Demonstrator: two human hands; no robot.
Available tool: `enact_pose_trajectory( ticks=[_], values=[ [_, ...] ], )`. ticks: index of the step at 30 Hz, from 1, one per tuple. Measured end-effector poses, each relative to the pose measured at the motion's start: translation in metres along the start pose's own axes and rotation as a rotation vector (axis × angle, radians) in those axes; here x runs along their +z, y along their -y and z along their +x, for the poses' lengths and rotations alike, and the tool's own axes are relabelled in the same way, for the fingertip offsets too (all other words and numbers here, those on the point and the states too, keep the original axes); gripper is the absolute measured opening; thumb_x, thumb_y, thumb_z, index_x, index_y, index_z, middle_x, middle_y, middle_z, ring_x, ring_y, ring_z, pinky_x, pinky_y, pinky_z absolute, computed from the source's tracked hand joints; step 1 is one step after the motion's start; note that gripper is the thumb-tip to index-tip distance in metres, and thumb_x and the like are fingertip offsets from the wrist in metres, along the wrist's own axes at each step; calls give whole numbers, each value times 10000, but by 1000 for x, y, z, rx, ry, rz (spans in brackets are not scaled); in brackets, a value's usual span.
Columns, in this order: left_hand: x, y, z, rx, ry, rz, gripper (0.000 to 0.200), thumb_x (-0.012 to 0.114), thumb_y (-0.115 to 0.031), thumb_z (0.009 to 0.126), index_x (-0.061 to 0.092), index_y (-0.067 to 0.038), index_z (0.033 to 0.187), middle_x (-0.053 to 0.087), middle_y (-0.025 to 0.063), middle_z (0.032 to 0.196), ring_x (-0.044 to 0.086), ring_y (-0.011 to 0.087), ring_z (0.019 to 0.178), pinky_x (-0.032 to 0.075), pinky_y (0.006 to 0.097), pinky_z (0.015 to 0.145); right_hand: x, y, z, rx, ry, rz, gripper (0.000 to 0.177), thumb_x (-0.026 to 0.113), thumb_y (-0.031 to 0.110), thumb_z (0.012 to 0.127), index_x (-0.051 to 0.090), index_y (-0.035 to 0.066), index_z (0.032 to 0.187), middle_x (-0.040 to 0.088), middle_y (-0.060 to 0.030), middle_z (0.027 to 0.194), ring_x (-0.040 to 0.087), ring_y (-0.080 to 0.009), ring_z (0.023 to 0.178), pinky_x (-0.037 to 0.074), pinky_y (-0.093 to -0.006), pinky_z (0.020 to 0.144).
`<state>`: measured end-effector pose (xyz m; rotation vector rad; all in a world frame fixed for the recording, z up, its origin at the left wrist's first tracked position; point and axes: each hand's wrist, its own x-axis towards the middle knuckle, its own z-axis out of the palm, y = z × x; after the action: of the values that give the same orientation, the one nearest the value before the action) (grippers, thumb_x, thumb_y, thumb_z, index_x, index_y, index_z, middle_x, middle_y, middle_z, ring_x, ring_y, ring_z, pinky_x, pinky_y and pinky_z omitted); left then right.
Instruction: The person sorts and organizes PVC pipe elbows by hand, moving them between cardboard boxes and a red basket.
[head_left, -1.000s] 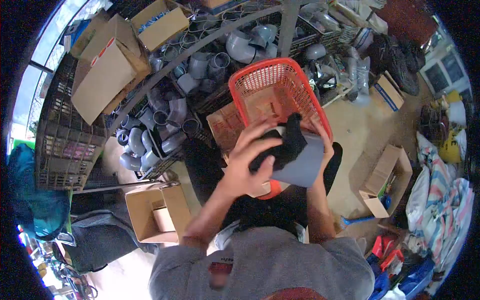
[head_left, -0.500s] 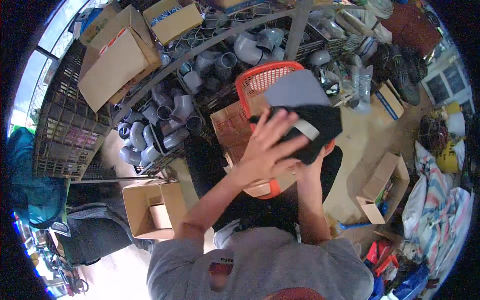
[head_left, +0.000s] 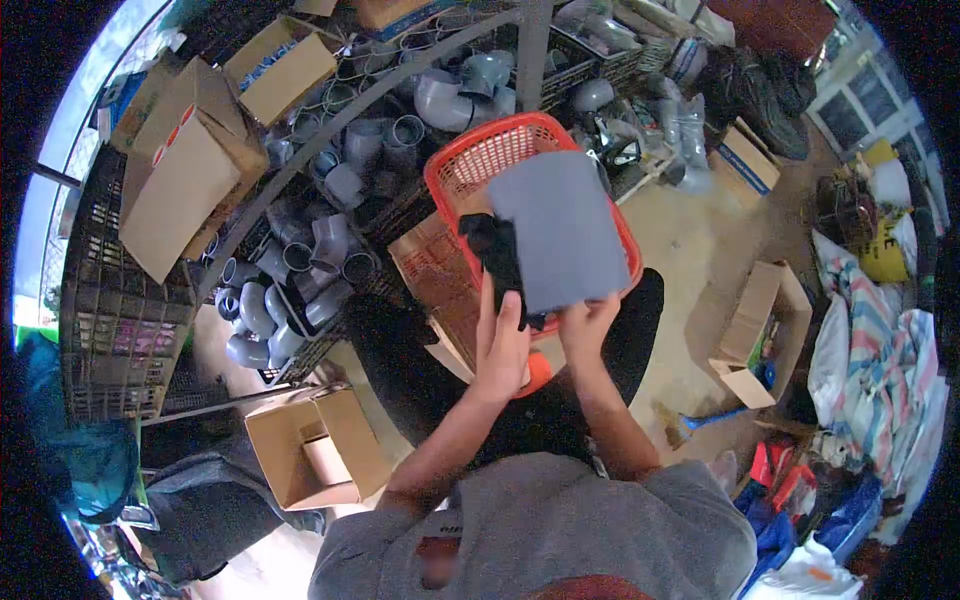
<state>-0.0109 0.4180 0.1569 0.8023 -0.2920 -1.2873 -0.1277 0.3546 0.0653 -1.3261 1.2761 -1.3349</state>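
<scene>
A flat grey sheet (head_left: 560,235) lies tilted over the orange-red plastic basket (head_left: 447,165) in front of me. My right hand (head_left: 588,325) pinches the sheet's lower edge between thumb and fingers. Dark black cloth (head_left: 492,250) shows along the sheet's left side and partly underneath it. Around the lower end of this cloth is my left hand (head_left: 503,345), thumb on the near side; some of its fingers are hidden. What lies in the basket under the sheet cannot be seen.
Grey pipe elbows (head_left: 265,310) fill crates ahead and left. An open cardboard box (head_left: 280,450) stands at my left, another box (head_left: 745,345) at my right. A blue-handled brush (head_left: 715,418) lies on the floor. Striped sacking (head_left: 870,350) is far right.
The black cloth with its white band has gone from on top to the left, exposing the grey sheet. My left hand dropped from over the cloth to its lower end. The view shifted.
</scene>
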Motion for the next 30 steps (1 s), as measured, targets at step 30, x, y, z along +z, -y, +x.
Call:
enact_pose_trajectory(
  ticks=[30],
  values=[
    [-82, 24, 42, 255, -43, 194, 449, 550, -117, 953, 492, -49, 1393, 577, 149, 1345, 598, 306, 1193, 511, 476, 991, 85, -13, 79, -13, 195, 10, 386, 576, 82, 934, 547, -23, 1304, 673, -240, 1152, 655, -373, 1097, 492, -423, 974]
  ],
)
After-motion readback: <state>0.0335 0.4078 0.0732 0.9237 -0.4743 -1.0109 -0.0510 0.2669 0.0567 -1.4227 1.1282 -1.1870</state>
